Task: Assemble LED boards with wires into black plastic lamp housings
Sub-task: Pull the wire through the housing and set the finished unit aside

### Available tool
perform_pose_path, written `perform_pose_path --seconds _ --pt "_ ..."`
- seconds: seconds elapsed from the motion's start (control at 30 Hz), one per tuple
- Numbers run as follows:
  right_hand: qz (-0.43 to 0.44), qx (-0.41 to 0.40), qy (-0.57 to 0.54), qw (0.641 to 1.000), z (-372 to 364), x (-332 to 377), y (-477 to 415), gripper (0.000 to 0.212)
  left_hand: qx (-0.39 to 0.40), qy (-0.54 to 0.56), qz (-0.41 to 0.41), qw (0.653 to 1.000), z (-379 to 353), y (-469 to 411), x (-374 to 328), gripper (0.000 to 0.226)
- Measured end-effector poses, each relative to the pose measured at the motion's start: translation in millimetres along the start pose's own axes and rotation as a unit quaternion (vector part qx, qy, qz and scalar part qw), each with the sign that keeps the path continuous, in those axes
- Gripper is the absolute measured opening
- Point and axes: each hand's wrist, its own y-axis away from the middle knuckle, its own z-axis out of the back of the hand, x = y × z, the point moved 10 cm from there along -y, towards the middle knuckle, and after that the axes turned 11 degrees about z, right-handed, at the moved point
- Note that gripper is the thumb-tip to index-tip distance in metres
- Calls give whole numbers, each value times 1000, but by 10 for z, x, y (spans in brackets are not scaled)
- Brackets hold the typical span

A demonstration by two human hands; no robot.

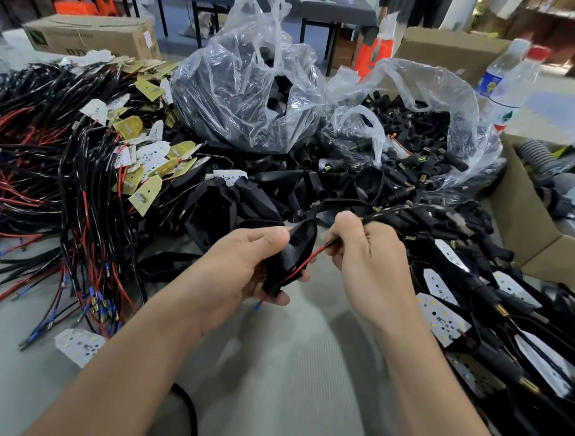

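black housing [298, 234] and red wire [305, 261] between two hands
left hand [238, 269] grips the housing; right hand [368, 257] pinches the wire.

The black moulded plastic lamp housing [296, 242] is showing a smooth, semi-gloss skin. The thin red plastic-insulated wire [310, 256] lying against it is shining slightly. The large clear crinkled plastic film bag [247, 89] is reflecting light in glossy patches. The flat white LED board [80, 343] is appearing matt. The grey bench [285, 371] is showing a finely ribbed, matt covering. The brown cardboard box [88, 35] is looking dull and papery.
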Motion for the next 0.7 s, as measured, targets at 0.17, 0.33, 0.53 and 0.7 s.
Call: perform_pose_path --seconds 0.17,0.33,0.53,0.7 --pt "73 76 82 991 -229 159 41 26 62 86 -27 994 -143 -2 -48 34" --pt "95 170 -76 978 -491 227 85 67 124 171 -35 977 -229 18 -91 39" --pt "91 37 -106 990 -192 130 -20 122 136 139 -22 981 -278 -22 -39 43" --pt "92 -27 -68 993 31 66 -68 102 91 114 3 989 -268 -69 67 36"
